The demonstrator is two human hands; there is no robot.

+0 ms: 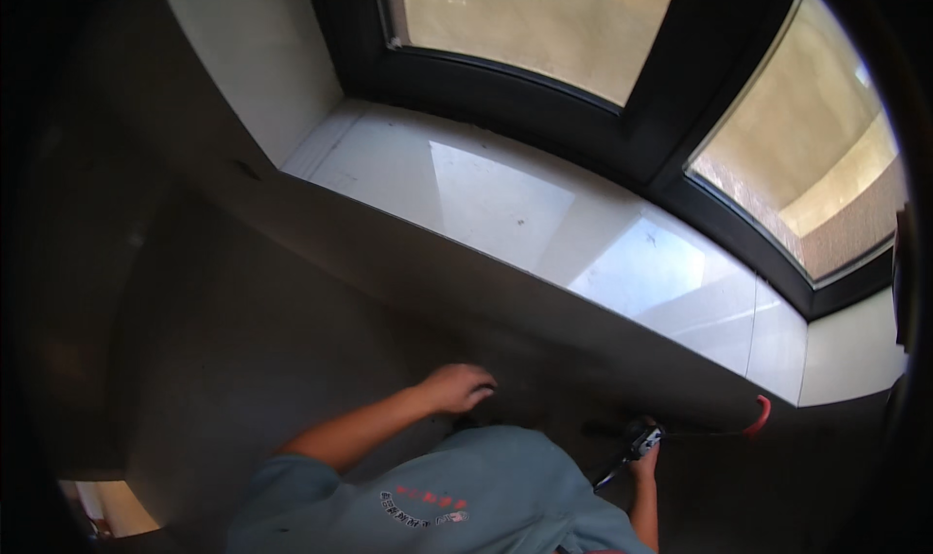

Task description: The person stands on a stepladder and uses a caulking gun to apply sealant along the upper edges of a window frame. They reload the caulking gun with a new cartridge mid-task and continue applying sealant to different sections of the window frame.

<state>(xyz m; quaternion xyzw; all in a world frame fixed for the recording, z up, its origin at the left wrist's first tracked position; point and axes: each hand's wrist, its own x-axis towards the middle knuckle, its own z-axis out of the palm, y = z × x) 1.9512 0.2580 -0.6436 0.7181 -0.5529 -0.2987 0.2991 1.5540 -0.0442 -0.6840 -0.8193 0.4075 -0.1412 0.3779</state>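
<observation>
My left hand (459, 388) hovers in front of my body, away from the windowsill. Its fingers curl loosely, with a dark gap between them and nothing visible held. Low on the right, my right hand (645, 464) is closed around a black and silver hand tool (643, 439). A dark, shiny part of it reaches down toward my shirt. From the tool's far side a thin dark line runs right toward a curved red piece (761, 416), just below the sill edge. Shadow hides the tool's exact kind and whether the red piece is joined to it.
Ahead, a glossy white tiled windowsill (505, 219) slants down to the right, its front edge a sharp corner. Dark window frames (486, 83) hold glass panes behind it. White side walls (258, 58) close off its ends. Below lies a dark wall and floor in shadow.
</observation>
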